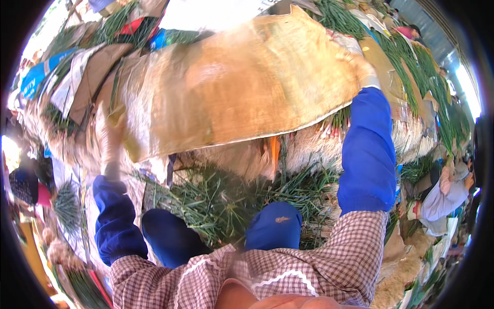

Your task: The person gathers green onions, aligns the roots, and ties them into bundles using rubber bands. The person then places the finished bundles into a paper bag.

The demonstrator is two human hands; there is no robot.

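A large tan sheet (239, 89), perhaps a sack or packing paper, spreads in front of me over pale, root-fringed bundles. Its surface is blurred, and its near edge hangs in a slant above cut green leaves. At the sheet's upper right edge, my right hand (362, 69) grips the material. My left hand (110, 133) is by the left edge, blurred, thumb apart from the fingers. An olive-yellow strip (129, 137) lies against that hand, and motion blur hides whether it is held. Pinkish-white stem ends of green onions (332, 129) show beneath the sheet near my right sleeve.
Loose green leaves (216, 197) lie around my knees. More green onion bundles (405, 65) stand at right, with brown and white sheets (90, 77) among bundles at left. A white printed sack (212, 13) is beyond the tan sheet. Another person (444, 201) sits at right.
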